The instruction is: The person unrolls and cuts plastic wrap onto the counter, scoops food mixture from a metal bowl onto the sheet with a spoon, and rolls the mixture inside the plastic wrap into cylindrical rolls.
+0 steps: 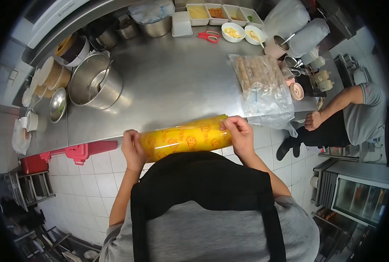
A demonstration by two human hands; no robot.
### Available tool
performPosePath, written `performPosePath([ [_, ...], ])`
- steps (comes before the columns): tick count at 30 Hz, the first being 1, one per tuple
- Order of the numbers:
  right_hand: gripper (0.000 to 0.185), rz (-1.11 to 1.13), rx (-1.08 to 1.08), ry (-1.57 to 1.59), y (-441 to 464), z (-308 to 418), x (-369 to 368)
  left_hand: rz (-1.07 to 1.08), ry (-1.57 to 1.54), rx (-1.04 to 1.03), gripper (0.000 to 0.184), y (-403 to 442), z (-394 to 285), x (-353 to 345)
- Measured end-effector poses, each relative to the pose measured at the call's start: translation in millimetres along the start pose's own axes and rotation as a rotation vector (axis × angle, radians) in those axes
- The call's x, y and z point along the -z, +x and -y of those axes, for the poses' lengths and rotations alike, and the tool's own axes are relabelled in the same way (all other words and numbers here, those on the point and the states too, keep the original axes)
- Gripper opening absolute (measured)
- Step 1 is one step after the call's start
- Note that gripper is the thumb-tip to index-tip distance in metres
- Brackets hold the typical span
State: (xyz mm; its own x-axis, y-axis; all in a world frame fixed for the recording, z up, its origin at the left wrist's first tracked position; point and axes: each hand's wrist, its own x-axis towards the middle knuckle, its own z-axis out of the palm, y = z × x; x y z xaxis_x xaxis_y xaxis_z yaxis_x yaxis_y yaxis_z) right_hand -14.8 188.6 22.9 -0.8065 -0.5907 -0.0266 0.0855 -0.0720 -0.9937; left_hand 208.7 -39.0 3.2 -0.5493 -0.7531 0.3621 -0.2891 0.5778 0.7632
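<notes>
A shiny yellow plastic roll or sheet (183, 139) with red printed marks lies crosswise between my hands, at the front edge of the steel table (159, 83). My left hand (133, 149) is closed on its left end, with the thumb at the upper corner. At the right end, my right hand (239, 134) pinches the top corner between thumb and fingers. The lower edge of the yellow plastic is hidden behind the black apron (199, 179).
A steel pot (92, 83) and small bowl (58, 105) stand left. Bagged food (262, 83) lies right. Red scissors (209, 36), white bowls (233, 32) and food trays (198, 14) line the back. Another person (343, 115) is at the far right.
</notes>
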Motion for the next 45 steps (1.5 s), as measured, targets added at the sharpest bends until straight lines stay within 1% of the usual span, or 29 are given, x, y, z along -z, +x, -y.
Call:
performPosePath([
  [1,0.01,0.002,0.02,-0.005,-0.4,-0.1,-0.4,-0.03,-0.029,-0.002,0.001,2.6,2.7,-2.6],
  [2,0.011,-0.001,-0.01,0.002,0.4,1.5,0.7,-0.039,-0.062,0.003,0.002,4.7,5.1,-5.3],
  [5,0.011,-0.089,-0.009,0.02,5.0,-3.7,3.1,-0.047,-0.038,-0.071,0.002,22.2,7.5,-13.0],
  [6,0.011,-0.133,-0.069,0.056,9.7,-1.1,1.5,-0.014,0.0,-0.077,0.003,35.4,1.8,-13.9],
  [9,0.01,-0.096,-0.213,0.183,40.1,8.6,4.0,0.109,0.067,-0.075,0.005,85.2,-2.5,-19.5],
  [10,0.011,-0.041,-0.216,0.172,49.5,9.2,8.1,0.162,0.082,-0.072,0.006,92.9,-1.9,-19.5],
  [13,0.011,0.028,-0.122,-0.145,48.2,15.4,14.3,0.261,-0.078,0.034,0.006,94.2,-5.1,-9.9],
  [14,0.011,0.018,-0.095,-0.184,43.2,19.9,13.6,0.232,-0.075,-0.016,0.006,93.3,-5.1,-6.7],
  [16,0.011,-0.004,-0.072,-0.155,45.7,18.9,16.4,0.181,-0.07,-0.104,0.006,84.0,-5.0,-4.7],
  [17,0.012,-0.02,-0.061,-0.139,46.2,17.6,15.3,0.171,-0.073,-0.084,0.006,83.3,-5.4,-4.3],
  [18,0.012,-0.056,-0.109,-0.114,47.6,20.8,11.5,0.162,-0.078,-0.067,0.006,86.5,-6.9,-4.5],
  [21,0.013,-0.049,-0.135,-0.273,47.1,32.3,10.6,0.153,-0.103,-0.028,0.006,84.6,-8.9,-2.9],
  [22,0.013,0.029,0.022,-0.312,49.1,27.4,20.3,0.153,-0.111,-0.018,0.006,83.9,-11.3,-1.6],
  [25,0.014,-0.038,0.115,-0.32,48.9,50.0,26.8,0.044,-0.099,-0.208,0.005,83.6,-32.1,3.9],
  [26,0.015,-0.069,0.067,-0.345,49.7,65.6,25.5,0.012,-0.123,-0.189,0.005,85.5,-35.1,4.4],
  [29,0.016,-0.078,0.219,-0.213,69.9,63.8,21.1,-0.091,-0.197,-0.132,0.005,92.1,-31.4,-4.0],
  [31,0.016,-0.068,0.237,-0.148,85.0,59.2,13.1,-0.166,-0.246,-0.096,0.005,91.0,-18.0,-16.2],
  [33,0.017,-0.063,0.275,-0.127,95.2,63.1,7.4,-0.216,-0.166,-0.276,0.006,100.0,-18.5,-12.7],
  [37,0.015,-0.19,0.528,-0.055,105.5,96.2,-17.1,-0.383,0.044,-0.674,0.01,134.2,-53.3,12.2],
  [38,0.014,-0.204,0.596,-0.115,102.6,106.2,-17.3,-0.409,0.051,-0.729,0.011,141.3,-61.2,18.8],
  [43,0.013,-0.22,0.757,-0.125,91.1,139.3,-12.0,-0.465,0.013,-0.925,0.014,149.9,-81.2,48.3],
  [45,0.013,-0.23,0.767,-0.128,102.3,146.6,-11.0,-0.46,0.132,-0.849,0.013,157.1,-92.4,49.4],
])
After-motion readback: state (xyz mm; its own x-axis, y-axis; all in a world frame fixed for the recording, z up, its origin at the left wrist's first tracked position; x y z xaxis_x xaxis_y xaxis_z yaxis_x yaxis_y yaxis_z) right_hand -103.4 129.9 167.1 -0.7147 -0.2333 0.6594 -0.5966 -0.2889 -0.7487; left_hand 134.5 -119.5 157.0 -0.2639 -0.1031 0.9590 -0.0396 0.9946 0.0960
